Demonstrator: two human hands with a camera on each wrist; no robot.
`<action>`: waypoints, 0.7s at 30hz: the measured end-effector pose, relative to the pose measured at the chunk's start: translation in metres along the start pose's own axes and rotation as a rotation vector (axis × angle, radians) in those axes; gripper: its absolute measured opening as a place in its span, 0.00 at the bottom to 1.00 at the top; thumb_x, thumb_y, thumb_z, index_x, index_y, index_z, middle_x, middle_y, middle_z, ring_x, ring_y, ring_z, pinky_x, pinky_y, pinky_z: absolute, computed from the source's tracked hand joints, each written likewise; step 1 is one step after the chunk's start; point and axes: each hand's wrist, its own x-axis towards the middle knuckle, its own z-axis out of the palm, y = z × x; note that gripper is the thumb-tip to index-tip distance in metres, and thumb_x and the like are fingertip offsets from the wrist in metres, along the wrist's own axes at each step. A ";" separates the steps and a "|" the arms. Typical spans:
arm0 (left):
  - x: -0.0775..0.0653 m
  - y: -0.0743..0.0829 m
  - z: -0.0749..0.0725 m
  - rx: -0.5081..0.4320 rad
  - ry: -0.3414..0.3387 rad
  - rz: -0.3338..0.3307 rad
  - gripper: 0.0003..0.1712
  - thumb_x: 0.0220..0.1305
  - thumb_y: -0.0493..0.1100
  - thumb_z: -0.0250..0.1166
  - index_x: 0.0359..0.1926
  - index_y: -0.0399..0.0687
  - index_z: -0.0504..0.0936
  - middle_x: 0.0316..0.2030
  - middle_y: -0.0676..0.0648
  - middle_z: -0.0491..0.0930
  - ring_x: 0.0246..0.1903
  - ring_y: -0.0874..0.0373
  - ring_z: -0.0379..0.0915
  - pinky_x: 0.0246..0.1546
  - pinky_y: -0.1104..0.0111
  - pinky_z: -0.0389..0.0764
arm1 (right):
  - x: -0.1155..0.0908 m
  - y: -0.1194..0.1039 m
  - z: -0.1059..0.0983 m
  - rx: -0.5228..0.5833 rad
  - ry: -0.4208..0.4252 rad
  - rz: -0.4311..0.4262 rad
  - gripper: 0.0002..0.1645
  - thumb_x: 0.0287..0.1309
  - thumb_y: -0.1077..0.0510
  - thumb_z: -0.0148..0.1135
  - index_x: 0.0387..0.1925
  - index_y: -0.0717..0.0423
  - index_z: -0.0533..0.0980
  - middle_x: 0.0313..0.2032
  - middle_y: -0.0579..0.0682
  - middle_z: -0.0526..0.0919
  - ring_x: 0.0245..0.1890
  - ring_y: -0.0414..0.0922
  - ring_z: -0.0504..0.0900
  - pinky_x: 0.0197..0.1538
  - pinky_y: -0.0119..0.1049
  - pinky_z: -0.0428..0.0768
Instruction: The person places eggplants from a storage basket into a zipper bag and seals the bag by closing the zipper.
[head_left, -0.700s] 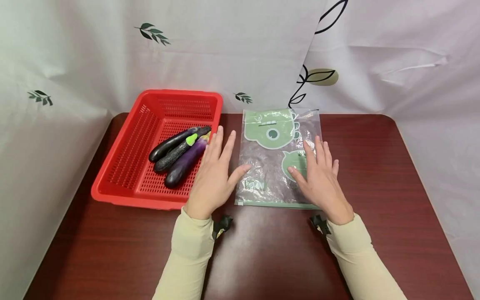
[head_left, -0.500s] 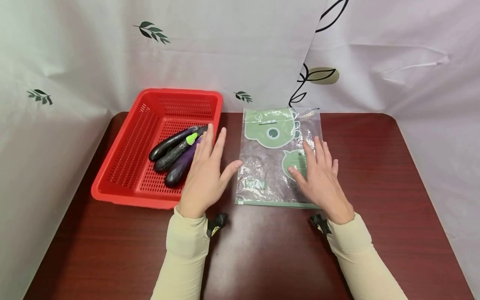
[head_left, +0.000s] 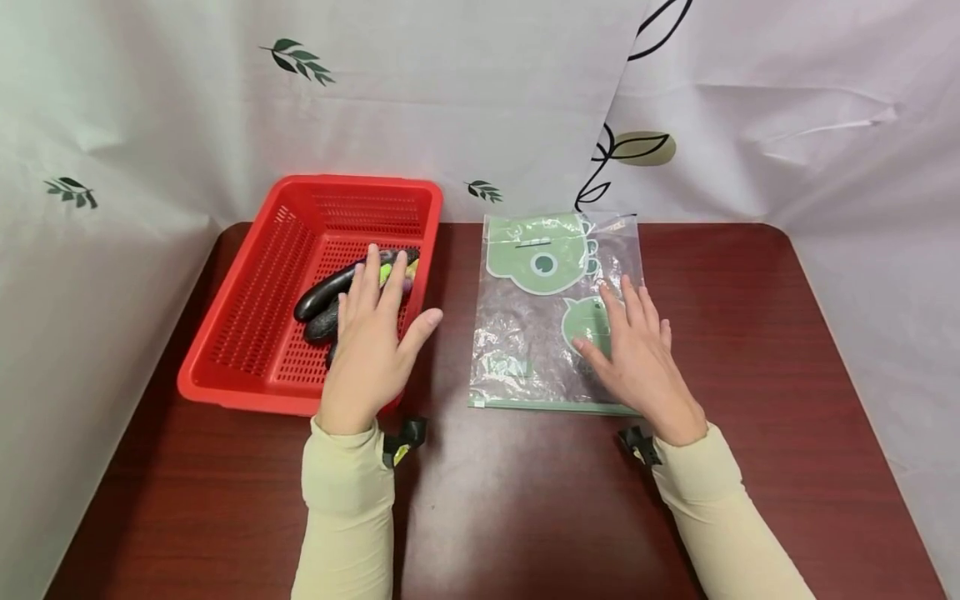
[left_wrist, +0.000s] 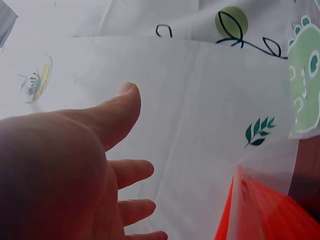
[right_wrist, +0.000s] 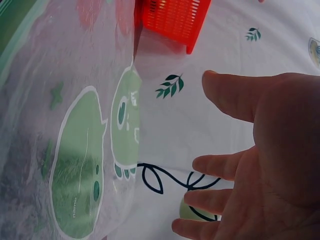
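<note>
My left hand (head_left: 369, 350), fingers spread and straight, hovers over the right front part of a red plastic basket (head_left: 198, 367). Beneath it lie dark eggplants (head_left: 322, 296), partly hidden by the hand; one carries a bright green patch. In the left wrist view the left palm (left_wrist: 55, 170) holds nothing, with the basket's red edge (left_wrist: 250, 210) beside it. My right hand (head_left: 641, 362) hangs above the right side of a clear zip bag (head_left: 517, 325) printed with green cartoon shapes. Its fingers are extended and hold nothing, as the right wrist view shows of the right palm (right_wrist: 280, 165) too.
A dark red wooden table (head_left: 750, 350) bears the basket and the flat bag. The bag's green zip strip (head_left: 555, 407) faces the near side. A white cloth with leaf prints (head_left: 450, 100) hangs behind the table and at both sides.
My left hand has moved left, from beside the bag to over the basket, and now covers more of the eggplants. The right hand has stayed nearly still above the bag.
</note>
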 end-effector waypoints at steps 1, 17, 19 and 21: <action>0.000 -0.002 -0.001 -0.002 0.001 -0.009 0.45 0.72 0.63 0.54 0.80 0.53 0.50 0.80 0.45 0.35 0.78 0.41 0.30 0.71 0.37 0.36 | 0.000 0.000 0.000 0.000 -0.002 -0.001 0.50 0.65 0.44 0.63 0.78 0.57 0.51 0.79 0.62 0.41 0.77 0.64 0.40 0.63 0.78 0.47; -0.001 -0.024 -0.021 0.050 -0.086 -0.177 0.46 0.71 0.63 0.57 0.80 0.52 0.50 0.79 0.42 0.30 0.76 0.33 0.26 0.67 0.32 0.29 | 0.004 0.003 0.000 -0.033 -0.067 0.001 0.52 0.60 0.46 0.69 0.76 0.59 0.54 0.77 0.64 0.45 0.77 0.65 0.41 0.64 0.78 0.48; -0.001 -0.026 -0.022 0.056 -0.114 -0.193 0.47 0.71 0.63 0.57 0.80 0.52 0.49 0.79 0.42 0.30 0.76 0.31 0.26 0.66 0.32 0.28 | 0.004 0.003 0.000 -0.038 -0.084 0.007 0.52 0.59 0.46 0.69 0.76 0.59 0.54 0.77 0.64 0.45 0.77 0.65 0.41 0.64 0.77 0.48; -0.001 -0.027 -0.023 0.060 -0.129 -0.198 0.47 0.71 0.63 0.57 0.80 0.51 0.49 0.79 0.42 0.29 0.75 0.30 0.27 0.66 0.31 0.28 | 0.004 0.003 0.001 -0.040 -0.095 0.010 0.52 0.60 0.46 0.69 0.77 0.59 0.54 0.77 0.63 0.45 0.77 0.64 0.41 0.64 0.78 0.48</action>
